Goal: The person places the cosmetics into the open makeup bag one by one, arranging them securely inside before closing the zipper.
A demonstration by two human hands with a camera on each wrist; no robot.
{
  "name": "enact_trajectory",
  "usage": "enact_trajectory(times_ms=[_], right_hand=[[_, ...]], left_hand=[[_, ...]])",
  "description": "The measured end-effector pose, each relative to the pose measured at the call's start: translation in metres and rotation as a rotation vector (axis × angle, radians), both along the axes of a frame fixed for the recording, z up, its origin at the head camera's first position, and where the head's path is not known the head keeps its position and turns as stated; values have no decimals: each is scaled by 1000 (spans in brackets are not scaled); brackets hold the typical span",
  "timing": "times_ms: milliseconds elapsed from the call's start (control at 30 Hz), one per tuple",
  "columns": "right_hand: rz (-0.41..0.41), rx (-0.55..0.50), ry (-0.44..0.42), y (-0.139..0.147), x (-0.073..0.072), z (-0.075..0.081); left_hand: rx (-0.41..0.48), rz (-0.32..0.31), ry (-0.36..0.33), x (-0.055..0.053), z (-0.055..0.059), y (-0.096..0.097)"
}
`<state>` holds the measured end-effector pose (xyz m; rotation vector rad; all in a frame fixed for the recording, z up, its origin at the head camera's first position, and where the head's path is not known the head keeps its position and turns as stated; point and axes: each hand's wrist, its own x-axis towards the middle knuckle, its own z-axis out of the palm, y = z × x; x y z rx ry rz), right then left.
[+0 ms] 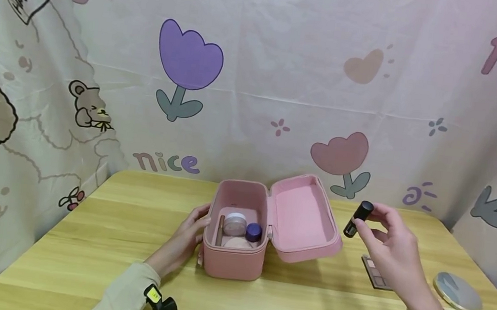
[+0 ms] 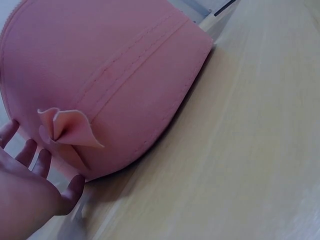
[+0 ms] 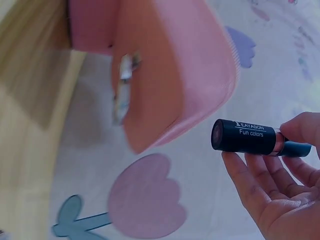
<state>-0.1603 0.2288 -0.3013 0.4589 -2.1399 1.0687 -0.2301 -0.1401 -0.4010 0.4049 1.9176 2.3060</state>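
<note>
A pink cosmetic case (image 1: 232,264) stands on the table with its lid (image 1: 307,222) swung out to the right. My left hand (image 1: 182,239) rests against the case's left side. In the left wrist view its spread fingers (image 2: 42,162) touch the pink wall beside a small bow (image 2: 72,130). My right hand (image 1: 395,249) pinches a black lipstick tube (image 1: 358,219), held tilted in the air right of the lid. White lettering reading "Fun colors" shows on the lipstick in the right wrist view. Inside the case are a clear-sided jar (image 1: 235,226), a dark blue pot (image 1: 253,232) and a slim brown stick (image 1: 220,230).
An eyeshadow palette (image 1: 372,271) lies partly hidden beneath my right hand in the head view. Farther right is a round silvery compact (image 1: 458,292). Behind the wooden table (image 1: 132,223) hangs a printed cloth (image 1: 257,75).
</note>
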Motion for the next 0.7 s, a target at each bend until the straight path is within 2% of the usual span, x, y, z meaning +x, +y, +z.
enact_trajectory(times_ms=[133,333,500,700], right_hand=[[41,-16,32,-15,2,8],[97,-18,15,-38,-4,12],[138,-18,-20,-54,-8,12],[187,-46,-101,-68,-12,13]], left_hand=[[-3,-3,1,0,1,0],[-6,-4,0,0,2,0],[-7,-4,6,1,1,0],[-8,-3,8,1,1,1]])
